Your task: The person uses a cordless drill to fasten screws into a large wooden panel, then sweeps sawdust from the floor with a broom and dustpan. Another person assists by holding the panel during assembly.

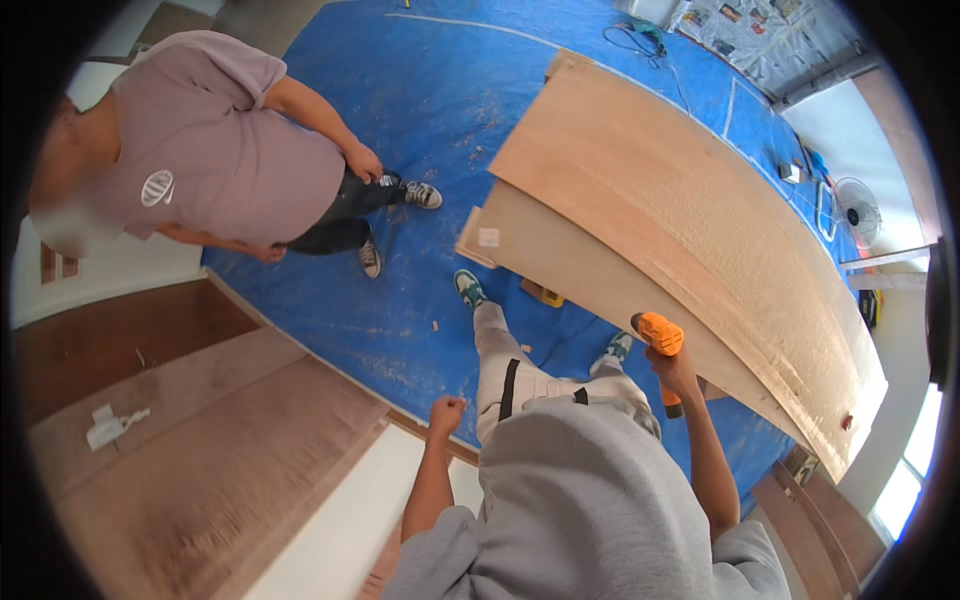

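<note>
An orange cordless drill point(660, 334) is in my right hand point(670, 368), whose fingers wrap round its grip. Its dark nose points left, beside the near edge of a stack of plywood sheets point(640, 190). The drill's orange base shows below my hand. My left hand point(447, 413) hangs apart from the sheets, to the left of my legs, with its fingers curled in. Whether anything small is inside those fingers is hidden.
Blue sheeting point(430, 90) covers the floor. At left stands another person point(220, 140), arms lowered. A yellow tool point(545, 293) lies near my feet, under the plywood edge. Brown boards point(180, 450) are at lower left; a fan point(857, 208) is at right.
</note>
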Demonstrator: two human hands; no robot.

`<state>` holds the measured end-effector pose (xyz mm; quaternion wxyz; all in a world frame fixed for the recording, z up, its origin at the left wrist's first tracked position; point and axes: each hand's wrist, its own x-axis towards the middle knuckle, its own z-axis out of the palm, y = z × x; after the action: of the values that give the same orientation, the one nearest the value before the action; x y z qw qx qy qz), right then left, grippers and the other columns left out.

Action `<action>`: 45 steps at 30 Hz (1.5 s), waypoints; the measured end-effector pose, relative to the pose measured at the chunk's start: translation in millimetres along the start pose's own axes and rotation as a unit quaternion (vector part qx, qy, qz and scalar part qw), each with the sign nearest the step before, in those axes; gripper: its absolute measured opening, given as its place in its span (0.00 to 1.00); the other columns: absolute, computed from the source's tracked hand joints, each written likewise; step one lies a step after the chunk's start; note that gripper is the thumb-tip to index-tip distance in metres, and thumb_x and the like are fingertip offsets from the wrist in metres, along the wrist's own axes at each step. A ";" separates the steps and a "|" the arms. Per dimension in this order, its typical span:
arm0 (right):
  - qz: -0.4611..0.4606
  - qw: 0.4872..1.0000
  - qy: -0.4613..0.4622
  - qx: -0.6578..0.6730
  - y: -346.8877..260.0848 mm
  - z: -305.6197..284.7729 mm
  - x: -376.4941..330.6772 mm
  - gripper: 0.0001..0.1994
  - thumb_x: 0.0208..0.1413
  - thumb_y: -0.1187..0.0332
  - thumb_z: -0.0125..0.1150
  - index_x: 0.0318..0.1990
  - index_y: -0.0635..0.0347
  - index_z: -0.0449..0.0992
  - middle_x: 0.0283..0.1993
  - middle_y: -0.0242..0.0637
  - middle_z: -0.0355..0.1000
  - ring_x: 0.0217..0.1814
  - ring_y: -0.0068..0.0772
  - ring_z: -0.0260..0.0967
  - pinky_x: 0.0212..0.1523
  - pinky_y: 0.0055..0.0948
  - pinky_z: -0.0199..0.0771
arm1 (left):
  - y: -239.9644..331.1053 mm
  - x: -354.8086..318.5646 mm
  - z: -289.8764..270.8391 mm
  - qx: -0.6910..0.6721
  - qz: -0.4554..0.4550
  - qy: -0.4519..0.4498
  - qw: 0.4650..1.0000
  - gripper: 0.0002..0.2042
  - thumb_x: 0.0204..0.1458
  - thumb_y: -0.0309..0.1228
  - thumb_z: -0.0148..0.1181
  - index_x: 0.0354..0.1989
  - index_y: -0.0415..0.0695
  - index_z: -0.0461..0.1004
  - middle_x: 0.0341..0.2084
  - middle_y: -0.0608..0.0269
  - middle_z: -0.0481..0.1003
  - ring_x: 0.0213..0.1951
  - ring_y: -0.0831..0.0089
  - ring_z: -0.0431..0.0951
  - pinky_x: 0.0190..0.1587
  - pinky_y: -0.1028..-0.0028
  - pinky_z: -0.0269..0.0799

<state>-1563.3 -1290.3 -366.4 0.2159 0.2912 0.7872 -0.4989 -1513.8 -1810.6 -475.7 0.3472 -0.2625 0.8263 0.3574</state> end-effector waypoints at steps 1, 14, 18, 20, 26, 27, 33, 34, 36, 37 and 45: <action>-0.002 1.000 0.008 0.026 -26.3 21.9 7.8 0.11 0.57 0.67 0.63 0.44 0.61 0.72 0.33 0.31 0.72 0.28 0.25 0.72 0.29 0.28 0.74 | 13.2 36.8 -31.3 0.057 0.011 0.017 0.998 0.17 0.55 0.43 0.65 0.31 0.38 0.79 0.25 0.54 0.79 0.31 0.71 0.78 0.35 0.68 0.73; 0.041 0.988 0.019 0.146 -239.5 192.5 86.9 0.11 0.57 0.67 0.61 0.43 0.63 0.74 0.31 0.31 0.72 0.28 0.25 0.72 0.28 0.29 0.74 | 154.6 181.2 -298.5 0.012 0.148 0.098 0.984 0.14 0.55 0.37 0.65 0.37 0.36 0.79 0.28 0.52 0.81 0.33 0.64 0.81 0.40 0.66 0.74; 0.059 0.988 0.027 0.140 -254.7 202.8 122.3 0.12 0.55 0.66 0.62 0.44 0.62 0.74 0.31 0.32 0.71 0.27 0.26 0.71 0.28 0.28 0.73 | 216.1 209.5 -305.0 0.024 0.168 0.052 0.984 0.15 0.55 0.38 0.65 0.38 0.35 0.78 0.33 0.47 0.81 0.37 0.62 0.81 0.42 0.66 0.74; 0.057 0.986 0.029 0.157 -263.0 200.1 134.0 0.12 0.55 0.66 0.62 0.44 0.62 0.74 0.31 0.32 0.71 0.26 0.26 0.71 0.28 0.29 0.73 | 261.8 211.0 -309.4 0.053 0.171 0.006 0.984 0.15 0.55 0.39 0.65 0.37 0.35 0.78 0.32 0.49 0.81 0.37 0.62 0.81 0.42 0.65 0.75; 0.074 0.974 0.066 0.204 -313.3 154.5 202.9 0.10 0.60 0.66 0.63 0.44 0.60 0.76 0.31 0.29 0.72 0.26 0.23 0.70 0.26 0.26 0.71 | 312.9 188.5 -420.4 -0.058 0.226 -0.023 0.972 0.13 0.62 0.39 0.60 0.35 0.39 0.77 0.25 0.62 0.76 0.30 0.71 0.75 0.35 0.68 0.71; 0.076 0.955 0.073 0.276 -316.0 147.1 224.3 0.10 0.60 0.65 0.64 0.42 0.61 0.77 0.31 0.29 0.72 0.25 0.23 0.70 0.26 0.24 0.71 | 325.7 183.9 -437.2 0.084 0.139 0.026 0.986 0.12 0.63 0.38 0.58 0.37 0.40 0.77 0.27 0.64 0.77 0.32 0.74 0.74 0.36 0.70 0.71; 0.120 0.859 0.109 0.486 -224.5 110.8 403.8 0.23 0.67 0.49 0.55 0.59 0.55 0.67 0.42 0.29 0.72 0.40 0.17 0.71 0.41 0.22 0.77 | 415.9 222.0 -392.8 0.096 -0.037 0.016 0.995 0.14 0.66 0.36 0.54 0.48 0.37 0.75 0.42 0.58 0.78 0.47 0.67 0.76 0.52 0.67 0.71; 0.194 0.825 0.154 0.508 -212.9 112.5 423.4 0.26 0.65 0.44 0.54 0.56 0.57 0.69 0.42 0.30 0.73 0.39 0.17 0.71 0.39 0.22 0.76 | 427.6 191.6 -411.5 0.134 -0.074 0.019 0.988 0.14 0.66 0.37 0.54 0.48 0.37 0.75 0.42 0.59 0.78 0.46 0.68 0.77 0.51 0.67 0.71; 0.058 0.803 0.187 0.562 -204.0 110.9 435.9 0.27 0.67 0.46 0.53 0.60 0.58 0.67 0.45 0.32 0.73 0.37 0.18 0.70 0.39 0.21 0.75 | 457.5 204.5 -433.7 0.194 -0.067 -0.025 0.978 0.15 0.66 0.38 0.54 0.48 0.38 0.75 0.41 0.60 0.78 0.44 0.70 0.77 0.49 0.69 0.71; 0.008 0.781 0.213 0.587 -209.2 110.8 432.5 0.27 0.67 0.47 0.52 0.62 0.59 0.65 0.47 0.33 0.73 0.37 0.18 0.69 0.39 0.21 0.75 | 475.5 236.2 -427.6 0.199 -0.022 -0.056 0.978 0.15 0.66 0.39 0.55 0.48 0.38 0.74 0.41 0.61 0.78 0.44 0.71 0.77 0.47 0.70 0.71; 0.074 0.661 0.154 0.730 -348.4 56.1 425.3 0.27 0.68 0.52 0.53 0.67 0.59 0.60 0.58 0.40 0.70 0.35 0.23 0.69 0.39 0.22 0.76 | 578.8 395.2 -446.7 0.099 -0.170 -0.049 0.979 0.15 0.65 0.40 0.56 0.50 0.42 0.75 0.37 0.64 0.77 0.39 0.76 0.77 0.41 0.76 0.71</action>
<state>-2108.8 -1353.8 -427.7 -0.1545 0.4858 0.1676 -0.8438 -2326.5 -1878.1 -315.4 0.4670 -0.3462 0.7828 0.2220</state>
